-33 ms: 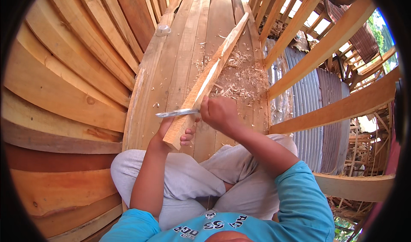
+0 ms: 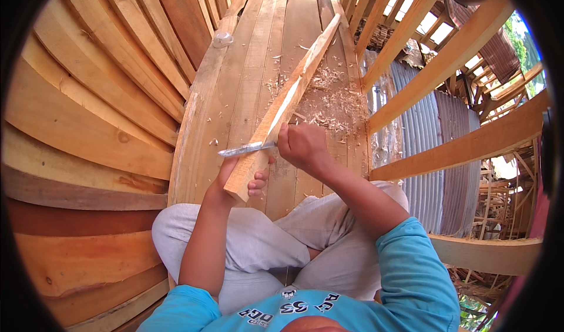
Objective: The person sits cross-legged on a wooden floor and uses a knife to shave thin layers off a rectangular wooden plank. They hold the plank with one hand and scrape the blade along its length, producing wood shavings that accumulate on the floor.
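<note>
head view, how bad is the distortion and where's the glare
Head view: the boards at left bow strongly and the corners go black; head view: daylight burns out some gaps between the slats at upper right; head view: the blade gleams pale across the wooden beam, though its outline stays readable.

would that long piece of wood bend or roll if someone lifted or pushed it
The wood is probably stiff: it runs long and straight beyond the left hand without visible sagging. Rolling seems unlikely, given its squared near end and flat sides. It may feel heavier toward that end, since the far end tapers.
</note>
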The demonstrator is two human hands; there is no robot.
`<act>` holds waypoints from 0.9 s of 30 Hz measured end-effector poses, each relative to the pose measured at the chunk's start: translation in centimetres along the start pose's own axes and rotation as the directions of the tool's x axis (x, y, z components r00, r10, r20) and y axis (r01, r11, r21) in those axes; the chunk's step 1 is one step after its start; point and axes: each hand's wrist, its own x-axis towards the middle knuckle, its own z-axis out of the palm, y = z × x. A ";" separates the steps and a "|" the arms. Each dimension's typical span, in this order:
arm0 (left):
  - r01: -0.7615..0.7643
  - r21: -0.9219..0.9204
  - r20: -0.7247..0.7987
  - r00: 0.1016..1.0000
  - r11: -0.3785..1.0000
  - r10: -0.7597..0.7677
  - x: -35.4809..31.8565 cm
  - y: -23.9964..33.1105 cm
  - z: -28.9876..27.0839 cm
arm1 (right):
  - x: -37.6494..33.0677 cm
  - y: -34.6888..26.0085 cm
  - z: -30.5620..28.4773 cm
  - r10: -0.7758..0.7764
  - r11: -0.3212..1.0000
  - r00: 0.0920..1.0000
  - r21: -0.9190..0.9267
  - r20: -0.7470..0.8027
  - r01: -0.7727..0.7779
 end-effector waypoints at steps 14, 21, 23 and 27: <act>-0.014 0.094 -0.182 0.983 0.995 0.031 0.8 0.3 2.1 | -0.2 -0.3 0.2 0.137 0.989 0.989 -0.040 -0.058 -0.139; 0.011 0.151 -0.182 0.983 0.988 0.017 0.7 -0.3 2.0 | 0.3 0.9 0.5 0.109 0.993 0.990 -0.038 -0.085 -0.112; -0.006 0.097 -0.191 0.981 0.995 0.024 0.8 -0.2 2.6 | 0.2 0.9 0.3 0.177 0.984 0.978 -0.008 -0.107 -0.179; -0.047 0.177 -0.241 0.966 0.983 0.090 -0.1 0.1 2.6 | -0.7 -2.8 -0.5 0.083 0.995 0.994 -0.053 0.074 -0.079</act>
